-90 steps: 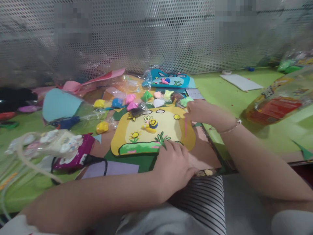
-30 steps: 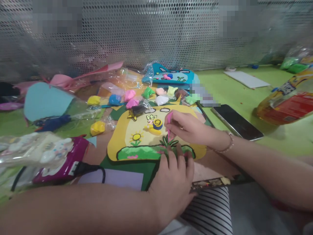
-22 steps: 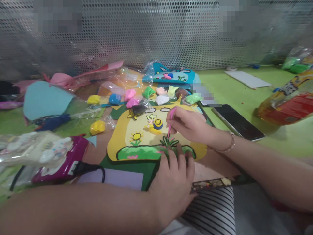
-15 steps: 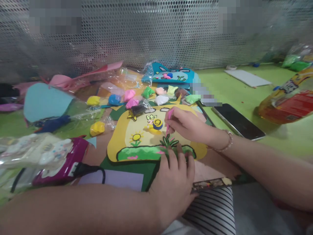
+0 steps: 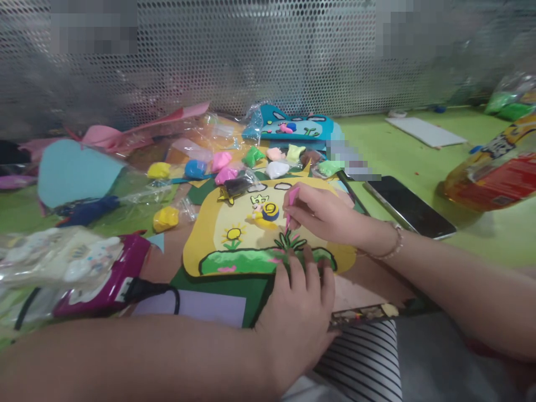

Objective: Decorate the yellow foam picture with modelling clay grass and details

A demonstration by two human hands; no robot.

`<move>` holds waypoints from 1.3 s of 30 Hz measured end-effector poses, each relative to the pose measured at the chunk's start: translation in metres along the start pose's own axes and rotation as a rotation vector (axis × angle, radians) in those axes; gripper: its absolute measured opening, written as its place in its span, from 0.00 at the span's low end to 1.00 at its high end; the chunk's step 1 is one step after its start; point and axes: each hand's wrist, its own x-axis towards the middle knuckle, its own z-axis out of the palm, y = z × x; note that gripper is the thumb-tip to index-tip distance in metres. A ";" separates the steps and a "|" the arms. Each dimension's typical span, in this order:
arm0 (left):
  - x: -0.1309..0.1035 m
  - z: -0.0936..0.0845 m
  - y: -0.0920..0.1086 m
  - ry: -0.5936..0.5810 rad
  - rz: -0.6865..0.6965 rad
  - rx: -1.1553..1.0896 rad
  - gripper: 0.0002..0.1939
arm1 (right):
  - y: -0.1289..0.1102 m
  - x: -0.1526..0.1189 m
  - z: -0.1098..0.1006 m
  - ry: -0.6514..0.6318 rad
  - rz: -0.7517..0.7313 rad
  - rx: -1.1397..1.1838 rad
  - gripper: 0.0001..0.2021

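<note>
Between the fingers of my right hand (image 5: pixel 316 212) is a pink pointed tool (image 5: pixel 291 204), its tip just above the dark-outlined green plant (image 5: pixel 290 241). My left hand (image 5: pixel 299 298) lies with fingers spread on the lower edge of the yellow picture board (image 5: pixel 193 245), beside that plant. The board carries a snail with a blue and yellow shell (image 5: pixel 270 211), a yellow flower (image 5: pixel 234 234) and a green ground strip (image 5: pixel 243 261). Under the board are green and brown sheets.
Bagged clay lumps, such as a blue one (image 5: pixel 195 168), sit behind the board, near a blue picture (image 5: pixel 272 120). A phone (image 5: pixel 410 206) and tilted bottle (image 5: pixel 494 178) are at right. A purple case (image 5: pixel 134 257) and lilac sheet (image 5: pixel 209 307) are at left.
Both hands keep nearly the same place and grip. The view has shifted very slightly; nothing else has visibly moved.
</note>
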 end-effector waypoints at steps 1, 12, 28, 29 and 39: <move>0.000 0.000 0.000 -0.003 0.001 -0.001 0.43 | 0.000 0.000 0.000 -0.003 -0.017 -0.007 0.06; -0.001 0.001 0.001 -0.012 -0.003 -0.008 0.43 | -0.010 -0.004 -0.006 -0.067 -0.221 -0.145 0.05; -0.001 -0.001 0.000 0.017 -0.012 -0.002 0.42 | -0.008 -0.004 -0.006 -0.058 -0.262 -0.160 0.05; -0.001 -0.001 0.000 0.019 -0.011 -0.001 0.42 | -0.008 -0.004 -0.007 -0.064 -0.266 -0.160 0.05; 0.000 -0.001 -0.001 0.018 -0.005 0.010 0.43 | -0.004 -0.004 -0.006 0.019 -0.219 -0.214 0.05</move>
